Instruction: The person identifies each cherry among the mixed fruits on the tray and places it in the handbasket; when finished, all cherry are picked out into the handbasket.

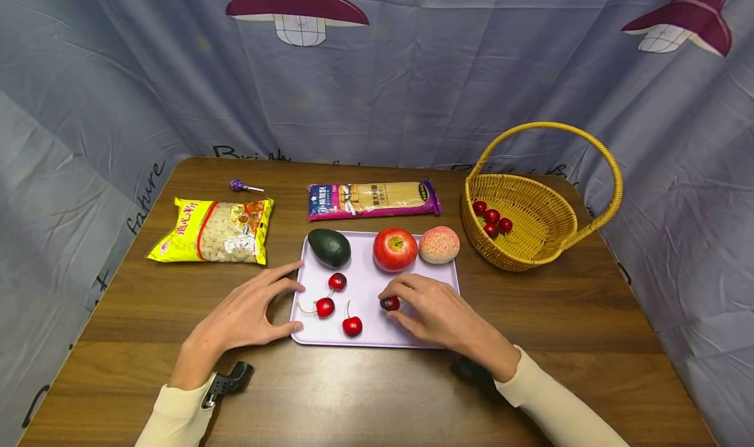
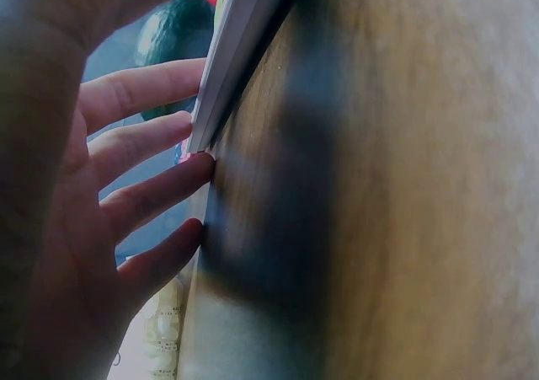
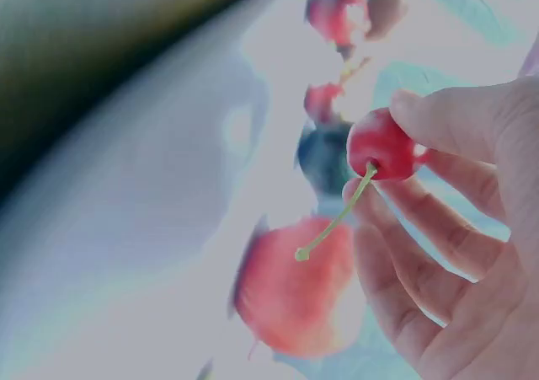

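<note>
My right hand (image 1: 440,315) pinches a dark red cherry (image 1: 390,303) between thumb and fingertips over the right half of a pale lilac tray (image 1: 368,339). The right wrist view shows this cherry's green stem (image 3: 337,222) pointing away from the fingers. At the tray's left edge, my left hand (image 1: 243,313) touches the rim with spread fingers and thumb. Three more cherries, one of them a red cherry (image 1: 352,326), lie on the tray. Along its back sit a dark green avocado (image 1: 330,248), a red apple (image 1: 394,249) and a speckled pink peach (image 1: 439,245).
A yellow wicker basket (image 1: 542,214) with a tall handle stands at the back right, several cherries (image 1: 491,216) inside. Behind the tray lies a noodle packet (image 1: 374,199). To the left are a yellow food bag (image 1: 215,231) and a purple lollipop (image 1: 237,185). A curtain hangs behind the table.
</note>
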Tool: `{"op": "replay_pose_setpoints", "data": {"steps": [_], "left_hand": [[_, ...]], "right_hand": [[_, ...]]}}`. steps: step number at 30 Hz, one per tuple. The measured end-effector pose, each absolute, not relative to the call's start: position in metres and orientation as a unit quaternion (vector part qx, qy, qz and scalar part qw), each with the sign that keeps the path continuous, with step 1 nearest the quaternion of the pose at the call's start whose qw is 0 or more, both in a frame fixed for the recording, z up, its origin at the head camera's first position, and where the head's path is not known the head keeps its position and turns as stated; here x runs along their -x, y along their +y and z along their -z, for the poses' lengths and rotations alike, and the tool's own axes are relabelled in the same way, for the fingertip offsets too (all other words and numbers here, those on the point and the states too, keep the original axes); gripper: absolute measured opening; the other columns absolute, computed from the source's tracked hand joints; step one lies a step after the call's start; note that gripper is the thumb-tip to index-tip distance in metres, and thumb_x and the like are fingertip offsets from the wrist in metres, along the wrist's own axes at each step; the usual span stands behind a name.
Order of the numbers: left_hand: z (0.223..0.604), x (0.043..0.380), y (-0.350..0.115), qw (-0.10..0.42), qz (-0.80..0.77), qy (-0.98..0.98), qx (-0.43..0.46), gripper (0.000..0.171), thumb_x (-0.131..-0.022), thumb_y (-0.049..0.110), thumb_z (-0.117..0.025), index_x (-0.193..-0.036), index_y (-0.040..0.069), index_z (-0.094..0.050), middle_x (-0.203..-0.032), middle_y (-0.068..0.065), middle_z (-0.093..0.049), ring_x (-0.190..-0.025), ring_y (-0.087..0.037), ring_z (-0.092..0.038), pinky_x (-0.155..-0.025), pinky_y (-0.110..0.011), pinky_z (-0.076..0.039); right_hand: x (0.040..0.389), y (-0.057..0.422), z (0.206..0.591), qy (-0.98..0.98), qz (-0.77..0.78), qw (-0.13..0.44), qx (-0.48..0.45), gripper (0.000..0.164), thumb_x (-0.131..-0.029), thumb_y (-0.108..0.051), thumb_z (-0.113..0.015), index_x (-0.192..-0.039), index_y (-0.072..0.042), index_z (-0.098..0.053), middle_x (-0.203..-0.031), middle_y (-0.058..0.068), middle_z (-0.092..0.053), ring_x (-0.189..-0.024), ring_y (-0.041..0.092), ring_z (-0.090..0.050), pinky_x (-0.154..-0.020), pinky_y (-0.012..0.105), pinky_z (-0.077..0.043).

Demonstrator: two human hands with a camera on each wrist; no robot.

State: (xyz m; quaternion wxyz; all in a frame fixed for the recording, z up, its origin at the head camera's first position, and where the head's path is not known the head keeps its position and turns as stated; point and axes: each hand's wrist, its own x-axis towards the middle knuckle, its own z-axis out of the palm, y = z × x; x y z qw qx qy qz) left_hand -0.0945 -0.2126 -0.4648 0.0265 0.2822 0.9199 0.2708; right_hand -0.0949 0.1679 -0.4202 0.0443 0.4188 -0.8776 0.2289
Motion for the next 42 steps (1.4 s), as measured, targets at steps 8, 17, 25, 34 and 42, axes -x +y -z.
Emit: {"op": "replay_pose_setpoints", "data": {"steps": [8,17,25,34,42], "left_hand": [[0.464,0.094,-0.213,0.028,-0.268,0.921,-0.281,0.057,-0.086,0.052,-0.088,-0.132,0.023,-0.072,-0.170,0.000,-0.043,-0.150,-0.032,-0.048,-0.116,-0.064,-0.045],[0.466,0.094,-0.213,0.028,-0.266,0.921,-0.282,0.057,-0.087,0.053,-0.087,-0.132,0.023,-0.072,-0.170,0.000,-0.043,-0.150,-0.032,-0.048,-0.116,-0.063,-0.046],[0.466,0.094,-0.215,0.021,-0.265,0.922,-0.283,0.056,-0.085,0.051,-0.088,-0.131,0.023,-0.072,-0.169,0.001,-0.044,-0.148,-0.031,-0.050,-0.115,-0.062,-0.047],[0.464,0.095,-0.212,0.024,-0.268,0.921,-0.283,0.057,-0.085,0.050,-0.089,-0.132,0.023,-0.072,-0.170,0.002,-0.043,-0.149,-0.030,-0.050,-0.115,-0.061,-0.047],[0.464,0.094,-0.213,0.029,-0.270,0.921,-0.278,0.056,-0.086,0.051,-0.088,-0.132,0.023,-0.072,-0.170,0.002,-0.043,-0.150,-0.031,-0.049,-0.116,-0.063,-0.046]], "right_hand": [[0.111,0.197,0.402,-0.898,-0.224,0.091,-0.367,0.038,-0.086,-0.011,-0.091,-0.119,-0.016,-0.074,-0.115,-0.003,-0.071,-0.100,0.013,-0.072,-0.087,0.038,-0.064],[0.130,0.237,0.389,-0.923,-0.227,0.114,-0.288,0.034,-0.088,-0.009,-0.089,-0.119,-0.013,-0.076,-0.115,0.007,-0.071,-0.089,0.024,-0.067,-0.076,0.043,-0.062],[0.150,0.273,0.386,-0.931,-0.226,0.149,-0.246,0.032,-0.090,-0.007,-0.086,-0.121,-0.008,-0.077,-0.113,0.012,-0.073,-0.094,0.033,-0.070,-0.080,0.052,-0.061],[0.165,0.307,0.387,-0.940,-0.226,0.163,-0.197,0.028,-0.092,-0.005,-0.083,-0.119,-0.002,-0.077,-0.108,0.017,-0.073,-0.093,0.036,-0.070,-0.082,0.056,-0.059],[0.176,0.322,0.398,-0.946,-0.219,0.160,-0.180,0.029,-0.093,-0.005,-0.082,-0.121,0.001,-0.076,-0.112,0.022,-0.073,-0.093,0.040,-0.070,-0.080,0.058,-0.059]]}}
